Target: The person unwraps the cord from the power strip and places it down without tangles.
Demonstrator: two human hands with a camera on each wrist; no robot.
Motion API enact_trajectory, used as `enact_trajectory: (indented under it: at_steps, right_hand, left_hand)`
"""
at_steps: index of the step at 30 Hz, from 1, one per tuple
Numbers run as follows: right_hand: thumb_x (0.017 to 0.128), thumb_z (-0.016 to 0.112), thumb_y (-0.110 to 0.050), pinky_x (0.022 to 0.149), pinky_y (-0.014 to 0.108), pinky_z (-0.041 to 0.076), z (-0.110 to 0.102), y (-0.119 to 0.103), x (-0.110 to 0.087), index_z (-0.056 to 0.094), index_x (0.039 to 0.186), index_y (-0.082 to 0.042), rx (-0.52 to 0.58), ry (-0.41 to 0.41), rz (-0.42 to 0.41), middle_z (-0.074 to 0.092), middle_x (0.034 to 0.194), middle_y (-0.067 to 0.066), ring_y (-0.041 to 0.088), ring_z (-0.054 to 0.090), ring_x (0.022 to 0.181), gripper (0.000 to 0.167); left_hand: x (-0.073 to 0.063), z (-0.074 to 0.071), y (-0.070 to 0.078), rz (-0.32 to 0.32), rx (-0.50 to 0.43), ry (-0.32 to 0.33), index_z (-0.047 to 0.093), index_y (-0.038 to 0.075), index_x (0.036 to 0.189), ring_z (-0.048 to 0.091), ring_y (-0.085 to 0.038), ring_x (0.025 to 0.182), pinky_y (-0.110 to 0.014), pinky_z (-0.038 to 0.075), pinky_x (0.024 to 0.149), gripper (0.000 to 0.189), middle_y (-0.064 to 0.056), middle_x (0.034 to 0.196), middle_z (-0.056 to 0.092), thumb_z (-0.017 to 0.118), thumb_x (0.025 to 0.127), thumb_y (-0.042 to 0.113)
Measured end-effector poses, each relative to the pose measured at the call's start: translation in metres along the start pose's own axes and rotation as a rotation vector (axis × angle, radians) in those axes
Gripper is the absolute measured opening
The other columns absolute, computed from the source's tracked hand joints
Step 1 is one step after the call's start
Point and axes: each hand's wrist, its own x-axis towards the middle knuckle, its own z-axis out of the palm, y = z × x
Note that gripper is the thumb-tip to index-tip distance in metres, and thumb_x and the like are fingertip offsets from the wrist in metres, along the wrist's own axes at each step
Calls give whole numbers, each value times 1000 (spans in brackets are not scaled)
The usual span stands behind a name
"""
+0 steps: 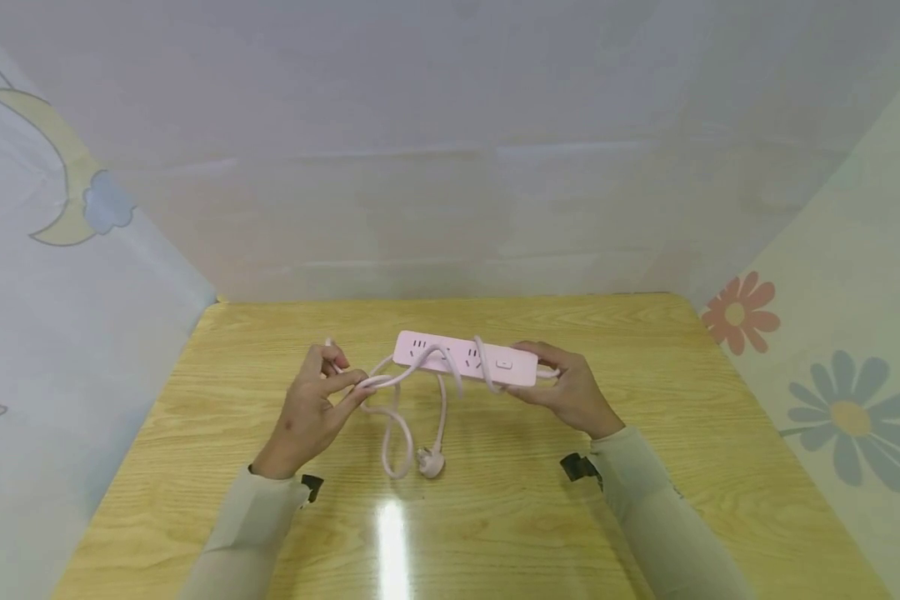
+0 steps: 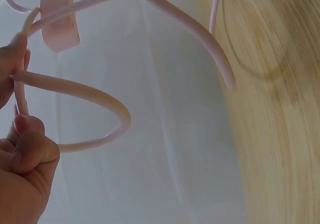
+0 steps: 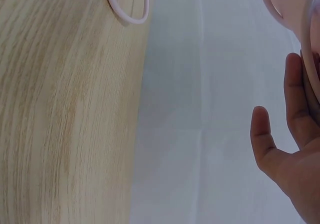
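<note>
A pink power strip is held up over the table, long side across the head view, its sockets and a switch facing up. My right hand grips its right end, thumb on the near side and fingers on the far side. The strip's pink cord wraps around its body. With thumb and fingers, my left hand pinches the cord left of the strip; in the left wrist view a cord loop bows out from those fingers. The plug hangs below the strip, next to another loop of cord.
Beneath both hands lies a wooden table, with a bright reflection near its front. A pale sheet forms the back wall. Side walls carry a moon print on the left and flower prints on the right.
</note>
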Motion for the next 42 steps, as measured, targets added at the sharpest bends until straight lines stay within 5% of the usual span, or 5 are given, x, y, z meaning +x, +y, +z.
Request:
enact_trajectory:
  at_steps: [18,30,42]
  right_hand:
    - [78,82,6,73,24,54,0,2,0,66,124,3,11,41,-20,66,119,22,14,62,94,50]
    - [77,81,8,71,24,53,-1,5,-1,66,125,3,-4,62,-34,66,121,21,10,62,95,50]
    - [76,81,10,65,24,55,-1,6,-1,65,124,4,11,77,-50,65,120,24,8,63,95,51]
  left_hand:
    - [-9,6,-1,-9,-65,-148,79,7,95,44,-12,84,-25,44,73,20,-10,101,46,84,76,1]
    - [-12,10,2,-102,-47,-252,79,5,99,45,-13,90,-27,46,72,15,-3,104,45,80,84,9]
    - [-16,13,-2,-157,-2,-280,79,6,98,49,-13,85,-26,48,69,14,0,101,47,79,86,13]
